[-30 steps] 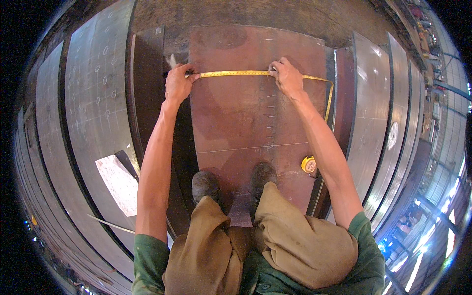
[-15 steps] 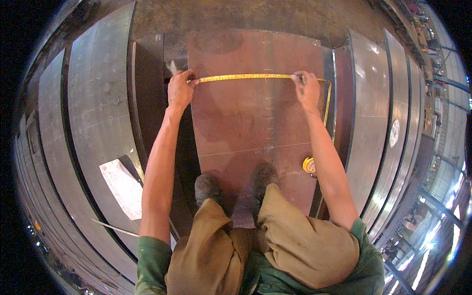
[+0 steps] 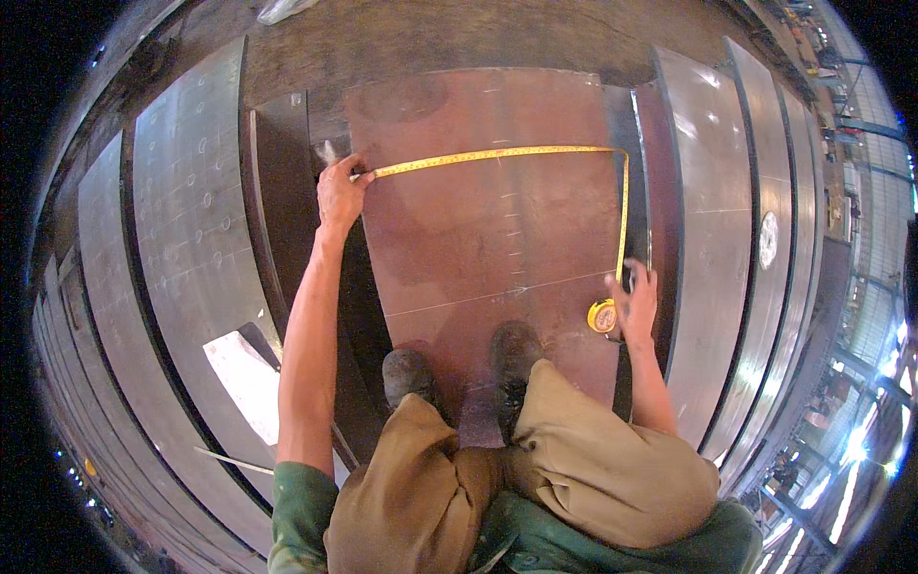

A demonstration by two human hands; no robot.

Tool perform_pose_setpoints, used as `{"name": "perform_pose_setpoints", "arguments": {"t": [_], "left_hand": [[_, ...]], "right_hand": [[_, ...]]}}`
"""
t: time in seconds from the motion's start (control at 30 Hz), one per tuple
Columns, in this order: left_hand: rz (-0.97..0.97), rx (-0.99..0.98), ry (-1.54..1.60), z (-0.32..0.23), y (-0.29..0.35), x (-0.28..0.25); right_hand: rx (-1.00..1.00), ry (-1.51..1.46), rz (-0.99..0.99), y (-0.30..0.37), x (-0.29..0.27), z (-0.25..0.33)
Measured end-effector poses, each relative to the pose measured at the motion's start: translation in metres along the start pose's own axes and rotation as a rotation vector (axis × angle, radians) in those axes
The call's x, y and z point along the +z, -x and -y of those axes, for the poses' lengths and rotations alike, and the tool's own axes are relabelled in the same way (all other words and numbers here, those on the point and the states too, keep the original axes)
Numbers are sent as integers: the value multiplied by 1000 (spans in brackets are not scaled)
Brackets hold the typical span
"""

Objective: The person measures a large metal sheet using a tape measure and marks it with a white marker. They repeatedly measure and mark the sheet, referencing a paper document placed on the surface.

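A yellow tape measure blade (image 3: 497, 153) stretches across a reddish-brown steel plate (image 3: 430, 239), then bends sharply near the right edge and runs back toward me. My left hand (image 3: 340, 196) pinches the blade's end at the plate's left edge. A small pale bit shows between those fingers, too small to name. Close beside the round yellow tape measure case (image 3: 601, 316), my right hand (image 3: 636, 301) has thumb and fingers apart around the blade's near stretch. The case lies on the plate's right side. Short chalk ticks and a long thin line mark the plate.
Long grey steel plates (image 3: 196, 191) stand in rows on the left, and more (image 3: 712, 220) on the right, with dark gaps between. A white sheet (image 3: 244, 383) and a thin rod (image 3: 234, 460) lie at left. My boots (image 3: 516, 359) are on the reddish plate.
My right hand has left the blade at the plate's far right and come back toward me, beside the case. The left hand stays at the blade's end. The view has shifted slightly.
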State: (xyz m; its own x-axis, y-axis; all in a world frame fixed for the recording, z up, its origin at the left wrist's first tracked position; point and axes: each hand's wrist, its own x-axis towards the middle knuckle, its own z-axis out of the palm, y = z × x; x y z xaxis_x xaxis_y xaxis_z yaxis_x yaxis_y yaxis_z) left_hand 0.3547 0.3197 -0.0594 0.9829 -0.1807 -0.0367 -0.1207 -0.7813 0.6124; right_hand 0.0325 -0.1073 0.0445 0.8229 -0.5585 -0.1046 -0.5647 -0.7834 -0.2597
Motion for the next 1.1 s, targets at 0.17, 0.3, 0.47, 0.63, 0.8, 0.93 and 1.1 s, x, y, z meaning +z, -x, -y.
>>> {"name": "perform_pose_setpoints", "arguments": {"t": [0.17, 0.3, 0.47, 0.63, 0.8, 0.93, 1.1], "left_hand": [[-30, 34, 44, -1, -1, 4], [-24, 50, 48, 0, -2, 2], [-17, 46, 14, -6, -3, -2], [-11, 54, -23, -9, -3, -1], [14, 58, 8, -3, -5, 0], [12, 54, 33, -9, -5, -1], [12, 59, 7, -4, -6, -5]], "right_hand": [[166, 103, 215, 64, -3, -5], [162, 41, 285, 74, 3, -12], [159, 85, 349, 70, 11, -24], [138, 127, 318, 67, 16, -31], [197, 138, 388, 62, 3, -18], [154, 142, 205, 40, -1, -17], [-172, 85, -115, -112, 1, -2]]}}
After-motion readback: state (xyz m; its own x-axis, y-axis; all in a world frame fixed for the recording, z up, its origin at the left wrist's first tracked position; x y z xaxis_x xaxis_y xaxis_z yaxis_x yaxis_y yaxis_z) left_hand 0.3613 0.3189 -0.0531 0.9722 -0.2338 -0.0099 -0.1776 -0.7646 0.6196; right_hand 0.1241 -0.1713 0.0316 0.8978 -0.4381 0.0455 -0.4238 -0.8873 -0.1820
